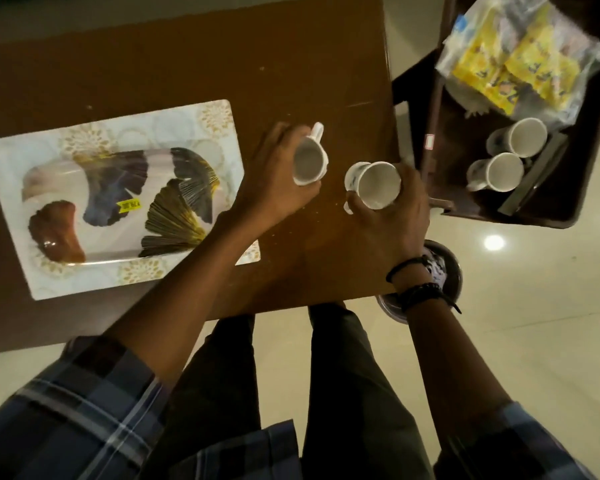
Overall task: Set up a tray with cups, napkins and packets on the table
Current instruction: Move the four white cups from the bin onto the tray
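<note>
The tray (111, 199) lies flat on the table (187, 64), to the left of both hands, and nothing stands on it yet; only its printed pattern and a yellow sticker show.

The left hand (274, 178) grasps a white cup (309, 161) around its body, handle pointing away from the person, just right of the tray's edge. The right hand (392, 216) grips a second cup (374, 185), tilted with its mouth toward the camera, close beside the first. Whether either cup touches the table I cannot tell.

Beyond the right hand, in a dark crate (568, 202) off the table's end, two more cups (506, 154) wait, with a clear bag of yellow packets (520, 60) behind them. No napkins can be made out with certainty.

My judgement is that the task is at an early stage: the tray is placed, two cups are in hand but not set down on it, and the other two cups, the packets and the napkins all remain to be brought over.
</note>
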Motion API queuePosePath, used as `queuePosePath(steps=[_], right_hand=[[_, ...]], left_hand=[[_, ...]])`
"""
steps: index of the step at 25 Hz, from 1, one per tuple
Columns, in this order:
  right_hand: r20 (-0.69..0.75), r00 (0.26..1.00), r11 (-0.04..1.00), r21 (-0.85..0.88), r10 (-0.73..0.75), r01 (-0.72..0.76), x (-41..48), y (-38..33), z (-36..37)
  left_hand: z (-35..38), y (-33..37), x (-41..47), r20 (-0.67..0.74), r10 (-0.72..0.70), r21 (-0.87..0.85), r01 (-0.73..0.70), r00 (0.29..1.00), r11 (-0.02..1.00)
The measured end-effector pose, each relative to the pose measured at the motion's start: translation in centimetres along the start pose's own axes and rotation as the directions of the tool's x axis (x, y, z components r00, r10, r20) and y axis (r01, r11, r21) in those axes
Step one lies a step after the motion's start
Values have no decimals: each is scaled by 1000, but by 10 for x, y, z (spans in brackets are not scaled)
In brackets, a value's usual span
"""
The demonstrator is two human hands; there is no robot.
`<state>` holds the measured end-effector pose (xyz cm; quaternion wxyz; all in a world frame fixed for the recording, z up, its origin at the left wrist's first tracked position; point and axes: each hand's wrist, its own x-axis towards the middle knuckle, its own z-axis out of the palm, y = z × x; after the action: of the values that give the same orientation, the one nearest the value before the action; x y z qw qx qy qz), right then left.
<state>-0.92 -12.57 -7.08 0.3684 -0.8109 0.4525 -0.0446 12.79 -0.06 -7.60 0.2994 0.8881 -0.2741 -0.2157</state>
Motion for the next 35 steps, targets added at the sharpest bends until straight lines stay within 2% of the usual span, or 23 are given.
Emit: queuePosePath(steps=[7, 10, 16, 22, 31, 35], right_hand=[[198, 968, 988, -2, -151, 155, -49, -67, 87], [309, 925, 972, -6, -221, 234, -70, -94, 125], [489, 832, 950, -23, -262, 313, -107, -138, 196], [582, 776, 927, -98, -243, 363, -128, -154, 237], [616, 752, 896, -163, -234, 412, -138, -156, 250], [625, 742, 883, -174, -242, 435, -137, -152, 249]], left_hand=[[-61, -105, -83, -140, -211, 14, 215, 967, 977], [-89, -147, -114, -182, -289, -6, 293, 940, 956], [-125, -220, -150, -205, -388, 2, 397, 898, 918], [-128, -253, -160, -136, -400, 16, 406, 906, 914], [-117, -263, -163, -83, -379, 45, 383, 922, 923], [-126, -263, -164, -43, -278, 42, 279, 960, 959]])
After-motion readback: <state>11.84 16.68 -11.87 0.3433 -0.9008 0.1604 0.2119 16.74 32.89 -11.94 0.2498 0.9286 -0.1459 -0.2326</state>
